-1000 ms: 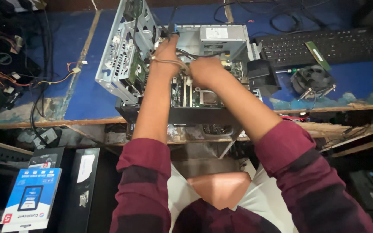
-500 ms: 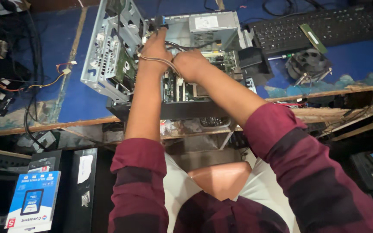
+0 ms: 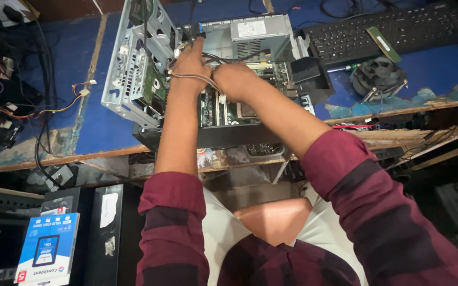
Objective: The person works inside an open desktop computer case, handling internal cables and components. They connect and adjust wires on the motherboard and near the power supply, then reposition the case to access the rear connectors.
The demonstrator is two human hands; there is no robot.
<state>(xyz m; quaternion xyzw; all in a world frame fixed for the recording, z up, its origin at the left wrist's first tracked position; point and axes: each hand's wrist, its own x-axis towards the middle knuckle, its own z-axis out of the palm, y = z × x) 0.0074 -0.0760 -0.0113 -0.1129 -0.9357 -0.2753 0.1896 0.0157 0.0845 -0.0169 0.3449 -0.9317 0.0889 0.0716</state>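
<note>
Open grey metal desktop PC case (image 3: 133,79) on blue bench, side panel off, board exposed; left hand (image 3: 189,63) pinches grey cable bundle (image 3: 200,79) nr drive cage, right hand (image 3: 234,79) curled beside it, grip unclear; cabling unfinished, cooler fan (image 3: 377,74) lies outside the case.

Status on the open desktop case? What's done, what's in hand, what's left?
Done: the desktop case lies open on the blue bench; a cooler fan and a memory stick sit outside, by the keyboard.
In hand: left hand at the cables beside the drive cage; right hand over the motherboard.
Left: board exposed, case uncovered.
</note>
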